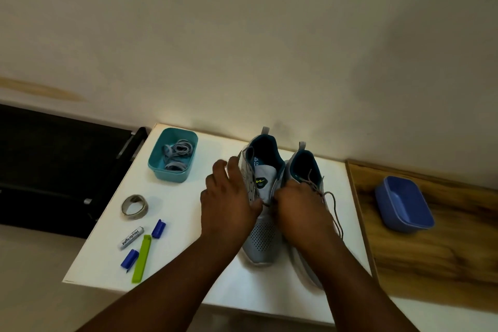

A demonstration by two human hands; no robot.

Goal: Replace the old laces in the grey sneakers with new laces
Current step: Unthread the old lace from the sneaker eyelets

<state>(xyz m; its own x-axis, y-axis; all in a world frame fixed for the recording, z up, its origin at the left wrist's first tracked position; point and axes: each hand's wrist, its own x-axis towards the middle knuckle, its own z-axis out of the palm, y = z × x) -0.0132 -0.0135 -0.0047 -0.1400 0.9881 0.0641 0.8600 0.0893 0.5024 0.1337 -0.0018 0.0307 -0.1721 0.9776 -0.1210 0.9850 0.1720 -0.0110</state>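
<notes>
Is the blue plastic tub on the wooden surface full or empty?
Empty. The blue plastic tub on the wooden surface shows only its bare inside.

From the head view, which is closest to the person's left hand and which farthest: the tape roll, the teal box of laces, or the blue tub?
Measured from the left hand:
1. Teal box of laces, up and to its left on the white table.
2. Tape roll, farther left; too close to the teal box to rank firmly.
3. Blue tub, far right on the wooden surface, beyond both sneakers.
</notes>
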